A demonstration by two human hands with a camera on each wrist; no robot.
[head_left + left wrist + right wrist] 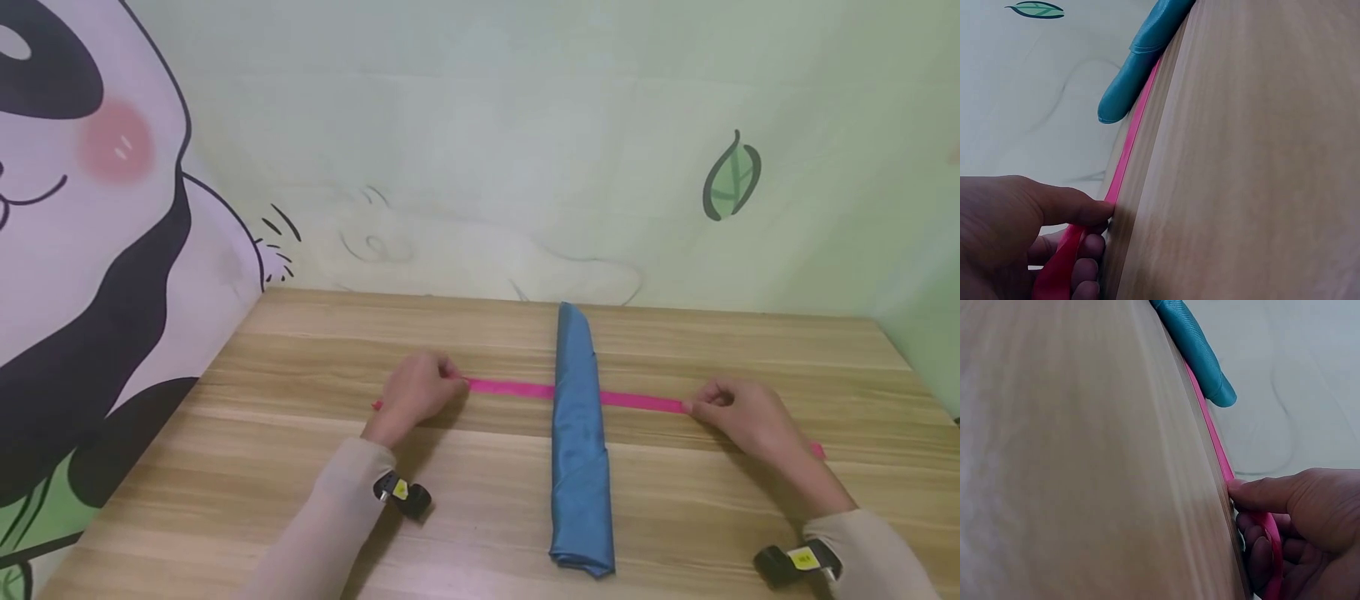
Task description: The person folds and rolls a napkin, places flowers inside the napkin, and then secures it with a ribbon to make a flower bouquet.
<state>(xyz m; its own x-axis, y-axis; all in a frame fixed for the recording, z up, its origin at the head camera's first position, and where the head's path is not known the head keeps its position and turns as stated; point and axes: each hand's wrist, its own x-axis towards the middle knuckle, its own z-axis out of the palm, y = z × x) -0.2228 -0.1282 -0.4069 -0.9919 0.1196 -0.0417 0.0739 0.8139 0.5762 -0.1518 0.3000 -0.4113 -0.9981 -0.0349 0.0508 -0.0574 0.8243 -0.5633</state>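
A long blue roll of smooth, fabric-like material (pixel 579 450) lies lengthwise on the wooden table. Beneath it, crosswise, runs a flat pink ribbon (pixel 513 388) that shows on both sides. My left hand (pixel 420 387) pinches the ribbon to the left of the roll, between thumb and fingers. On the other side my right hand (pixel 746 412) pinches it too. Each ribbon end trails past its hand; in the left wrist view a loose pink length (pixel 1060 269) passes through the curled fingers, and the right wrist view shows a similar tail (pixel 1274 556).
The pale wood-grain table (pixel 480 508) extends around both hands. Behind it hangs a light green backdrop (pixel 480 167) with a leaf drawing (pixel 732 179) and a large cartoon panda (pixel 127 275) at the left. Each wrist carries a small black camera (pixel 795 562).
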